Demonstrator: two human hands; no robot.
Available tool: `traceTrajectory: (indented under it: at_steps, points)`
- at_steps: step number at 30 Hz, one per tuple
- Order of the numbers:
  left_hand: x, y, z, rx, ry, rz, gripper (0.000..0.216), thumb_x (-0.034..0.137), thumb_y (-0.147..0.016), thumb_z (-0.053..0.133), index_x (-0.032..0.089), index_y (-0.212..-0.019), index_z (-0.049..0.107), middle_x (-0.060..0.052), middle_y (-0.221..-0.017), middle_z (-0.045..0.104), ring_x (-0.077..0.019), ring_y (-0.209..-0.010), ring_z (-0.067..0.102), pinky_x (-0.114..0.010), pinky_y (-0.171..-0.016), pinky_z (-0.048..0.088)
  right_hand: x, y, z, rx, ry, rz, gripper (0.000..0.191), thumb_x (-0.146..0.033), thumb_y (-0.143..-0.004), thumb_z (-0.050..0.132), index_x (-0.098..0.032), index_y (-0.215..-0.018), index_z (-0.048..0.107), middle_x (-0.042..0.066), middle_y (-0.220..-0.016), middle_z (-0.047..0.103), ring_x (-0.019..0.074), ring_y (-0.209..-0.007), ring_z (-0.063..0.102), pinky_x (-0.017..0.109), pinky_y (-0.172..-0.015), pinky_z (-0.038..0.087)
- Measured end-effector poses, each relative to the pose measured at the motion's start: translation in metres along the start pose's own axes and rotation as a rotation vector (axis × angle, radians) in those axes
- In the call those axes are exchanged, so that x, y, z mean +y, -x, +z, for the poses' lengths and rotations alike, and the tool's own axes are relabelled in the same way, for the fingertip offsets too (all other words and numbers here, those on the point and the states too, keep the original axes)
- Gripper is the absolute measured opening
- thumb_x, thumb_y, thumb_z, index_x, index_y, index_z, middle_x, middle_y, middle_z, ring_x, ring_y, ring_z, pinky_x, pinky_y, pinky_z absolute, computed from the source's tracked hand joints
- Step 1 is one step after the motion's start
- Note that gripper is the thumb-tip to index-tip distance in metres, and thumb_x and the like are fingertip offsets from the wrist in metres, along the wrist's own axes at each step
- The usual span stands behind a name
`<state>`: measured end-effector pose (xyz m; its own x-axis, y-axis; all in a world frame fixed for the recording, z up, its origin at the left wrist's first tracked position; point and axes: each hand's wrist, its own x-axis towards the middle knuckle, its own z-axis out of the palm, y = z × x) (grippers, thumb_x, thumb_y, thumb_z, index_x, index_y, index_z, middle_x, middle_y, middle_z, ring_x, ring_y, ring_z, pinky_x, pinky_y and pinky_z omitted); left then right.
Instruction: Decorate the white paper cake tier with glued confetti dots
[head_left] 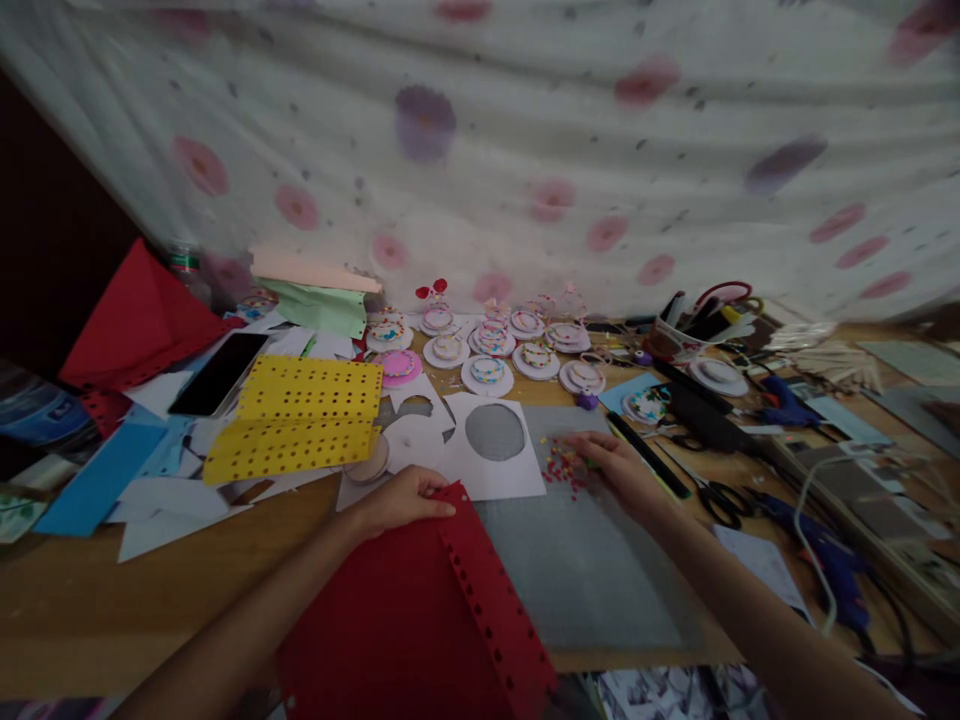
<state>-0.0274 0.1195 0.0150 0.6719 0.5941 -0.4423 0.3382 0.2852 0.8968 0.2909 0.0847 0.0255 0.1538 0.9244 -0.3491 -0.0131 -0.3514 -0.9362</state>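
Note:
My left hand (409, 500) pinches the top corner of a red sheet of paper (375, 620), which has a folded strip with rows of punched holes along its right side. The sheet hangs over the front edge of the table. My right hand (619, 470) is low over the grey cutting mat (577, 570), fingers stretched out to the left above small red and yellow paper dots (561, 470). The undersides of those fingers are hidden. Between the hands lies white paper (491, 480) with a round hole cut in it.
Small round bead-trimmed paper pieces (487, 375) stand in rows at the back. Yellow punched paper (300, 420), a phone (219, 375) and paper scraps lie left. To the right are scissors (716, 500), glue guns (832, 565), a cable and a pen holder (679, 335).

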Motion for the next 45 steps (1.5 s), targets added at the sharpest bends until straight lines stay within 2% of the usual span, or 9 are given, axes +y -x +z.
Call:
traceTrajectory:
  at_steps: [8,15,18,20,25,32,37,41,45]
  points:
    - [0.033,0.026,0.004,0.167,-0.015,0.05,0.028,0.042,-0.074,0.07,0.015,-0.083,0.071,-0.002,-0.077,0.072,-0.0155,-0.067,0.06,-0.022,-0.058,0.04,-0.021,0.059,0.047,-0.345,0.711,-0.312,0.032,-0.051,-0.081,0.06,-0.02,-0.076,0.068,-0.001,-0.059,0.059,0.0129,-0.052,0.052,0.025,-0.051,0.032]
    - [0.046,0.028,0.018,0.525,-0.243,0.158,0.038,0.05,-0.074,0.066,0.016,-0.058,0.059,0.005,-0.053,0.046,-0.0101,-0.051,0.04,-0.021,-0.047,0.025,-0.032,0.097,0.096,-0.247,1.193,-0.525,0.059,-0.073,-0.061,0.065,-0.02,-0.085,0.063,0.006,-0.067,0.067,0.0237,-0.061,0.061,0.029,-0.055,0.03]
    - [0.05,0.031,0.015,0.56,-0.31,0.245,0.046,0.054,-0.079,0.059,0.017,-0.053,0.048,0.006,-0.053,0.036,-0.01,-0.052,0.035,-0.022,-0.048,0.024,-0.032,0.093,0.092,-0.33,1.073,-0.518,0.017,-0.033,-0.079,0.057,-0.019,-0.073,0.062,0.004,-0.066,0.066,0.0189,-0.063,0.059,0.028,-0.057,0.032]
    - [0.052,0.036,0.009,0.535,-0.307,0.272,0.051,0.058,-0.082,0.052,0.018,-0.051,0.042,0.006,-0.053,0.033,-0.01,-0.052,0.034,-0.022,-0.048,0.023,-0.03,0.087,0.08,-0.445,0.799,-0.441,0.019,-0.022,-0.08,0.049,-0.018,-0.069,0.064,0.003,-0.068,0.066,0.0161,-0.064,0.057,0.026,-0.058,0.035]
    - [0.054,0.05,-0.006,0.316,-0.213,0.246,0.046,0.061,-0.077,0.058,0.017,-0.063,0.054,0.006,-0.056,0.04,-0.0093,-0.05,0.036,-0.021,-0.046,0.024,-0.022,0.076,0.049,-0.556,0.086,-0.098,0.02,-0.035,-0.076,0.06,-0.018,-0.07,0.069,0.0,-0.065,0.063,0.0145,-0.061,0.054,0.024,-0.058,0.042]
    - [0.06,0.061,-0.007,0.081,-0.228,0.135,0.027,0.042,-0.072,0.074,0.018,-0.08,0.064,0.001,-0.074,0.065,-0.0139,-0.065,0.058,-0.02,-0.055,0.041,-0.039,0.075,0.041,-0.534,0.045,-0.174,0.025,-0.041,-0.074,0.07,-0.018,-0.065,0.069,0.0,-0.06,0.058,0.0117,-0.055,0.046,0.023,-0.051,0.034]
    - [0.064,0.066,-0.006,0.374,0.054,0.209,0.023,0.038,-0.074,0.074,0.02,-0.087,0.069,-0.001,-0.083,0.073,-0.0159,-0.072,0.065,-0.023,-0.062,0.048,-0.03,0.068,0.028,-0.562,-0.231,-0.277,0.055,-0.071,-0.079,0.049,-0.019,-0.082,0.064,-0.005,-0.047,0.043,0.0103,-0.043,0.032,0.025,-0.047,0.026]
    - [0.054,0.06,-0.004,0.65,0.371,0.253,0.03,0.042,-0.07,0.077,0.019,-0.09,0.07,-0.003,-0.084,0.075,-0.0189,-0.073,0.068,-0.027,-0.066,0.052,-0.005,0.059,0.022,-0.411,-0.007,-0.311,0.074,-0.072,-0.062,0.068,-0.02,-0.114,0.055,-0.007,-0.058,0.044,0.0109,-0.049,0.035,0.024,-0.048,0.026]
    - [0.038,0.05,0.004,0.684,0.557,0.216,0.035,0.039,-0.064,0.082,0.019,-0.091,0.072,-0.004,-0.085,0.077,-0.0199,-0.076,0.07,-0.029,-0.073,0.053,0.007,0.047,0.034,-0.234,0.084,-0.183,0.051,-0.061,-0.071,0.067,-0.022,-0.104,0.058,-0.002,-0.069,0.054,0.0146,-0.06,0.048,0.025,-0.056,0.039]
